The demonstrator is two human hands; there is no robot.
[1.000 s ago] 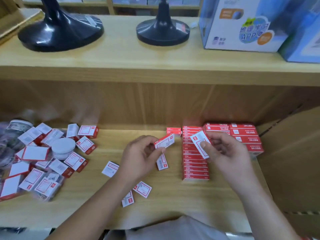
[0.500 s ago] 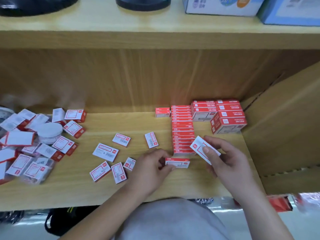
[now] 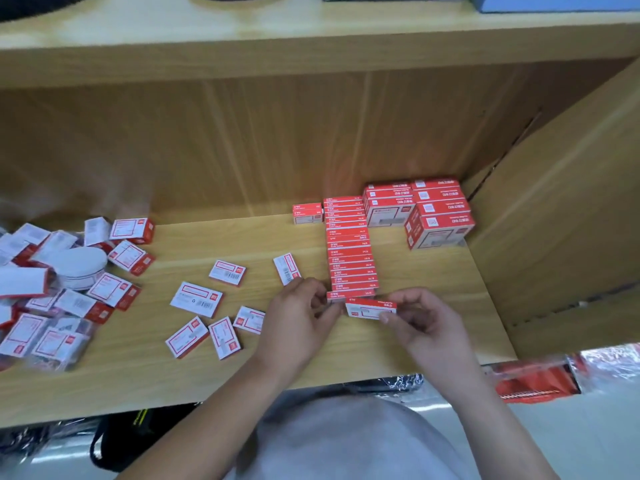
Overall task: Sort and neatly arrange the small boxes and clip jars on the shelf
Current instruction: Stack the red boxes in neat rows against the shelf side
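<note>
A neat row of small red boxes [image 3: 350, 247] runs from the back of the wooden shelf [image 3: 433, 306] toward its front. My left hand [image 3: 301, 317] pinches the nearest box of that row [image 3: 341, 295]. My right hand [image 3: 422, 323] holds another small red and white box [image 3: 370, 308] level, just in front of the row's near end. Several loose boxes [image 3: 196, 299] lie scattered left of my hands. A white-lidded clip jar [image 3: 81, 266] sits in a jumbled pile of boxes at the far left.
Larger red boxes [image 3: 438, 216] are stacked at the back right, against the shelf's side wall [image 3: 561, 220]. Two small boxes [image 3: 307, 213] stand stacked left of the row's far end. Red packets [image 3: 533, 379] lie below the shelf edge at right.
My left hand set its box down at the near end of the row and still pinches it. My right hand turned its box flat and lowered it to the row's end.
</note>
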